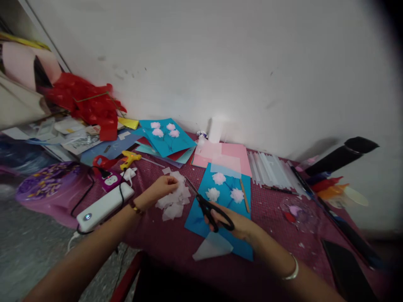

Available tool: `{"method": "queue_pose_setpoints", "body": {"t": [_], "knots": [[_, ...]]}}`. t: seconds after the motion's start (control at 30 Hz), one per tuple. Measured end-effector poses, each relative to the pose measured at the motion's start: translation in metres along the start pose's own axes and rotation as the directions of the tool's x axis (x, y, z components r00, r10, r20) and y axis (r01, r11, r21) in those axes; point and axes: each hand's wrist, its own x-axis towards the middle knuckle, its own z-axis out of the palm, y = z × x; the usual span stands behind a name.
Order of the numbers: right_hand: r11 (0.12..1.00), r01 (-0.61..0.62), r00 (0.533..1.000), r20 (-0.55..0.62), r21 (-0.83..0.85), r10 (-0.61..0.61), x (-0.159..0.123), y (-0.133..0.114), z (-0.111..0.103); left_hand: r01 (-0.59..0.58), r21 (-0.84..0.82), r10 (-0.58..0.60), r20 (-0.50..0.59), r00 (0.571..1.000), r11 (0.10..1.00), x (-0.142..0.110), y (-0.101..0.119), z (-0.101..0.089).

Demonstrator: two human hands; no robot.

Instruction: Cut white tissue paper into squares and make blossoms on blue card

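Bare maroon tablecloth (273,222) is running betw. blue sheet (195,219) & clear dish (307,218); dish is holding red & pink pcs. (290,217). R hand (239,222) is gripping blk-handled scissors (205,205) firmly, over sheet. L hand (160,187) is bunching fingertips at thin translucent scraps (174,206); can't tell if closed or holding any.

Red plastic (88,107) (crumpled), power bank (105,206)

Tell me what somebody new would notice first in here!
Probably the big red heap, far left by the wall. Next might be the near blue card in the middle, with three puffy pale flowers. Black scissors are held over its left side, beside white scraps.
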Motion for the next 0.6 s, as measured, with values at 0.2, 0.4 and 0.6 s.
{"method": "queue_pose_setpoints", "body": {"t": [0.2,0.4,0.6], "knots": [[0.994,0.087,0.996,-0.026,0.063,-0.086,-0.05,0.008,-0.016,-0.212,0.332,0.268,-0.131,0.955,0.919,-0.037,0.001,0.012],[0.995,0.059,0.98,-0.183,-0.083,-0.073,-0.116,0.022,-0.011,-0.267,0.348,0.189,0.24,0.952,0.899,-0.085,0.007,0.068],[0.991,0.122,0.951,-0.28,-0.058,-0.133,-0.148,0.048,-0.001,-0.245,0.412,0.1,0.343,0.934,0.878,-0.107,0.005,0.106]]}}
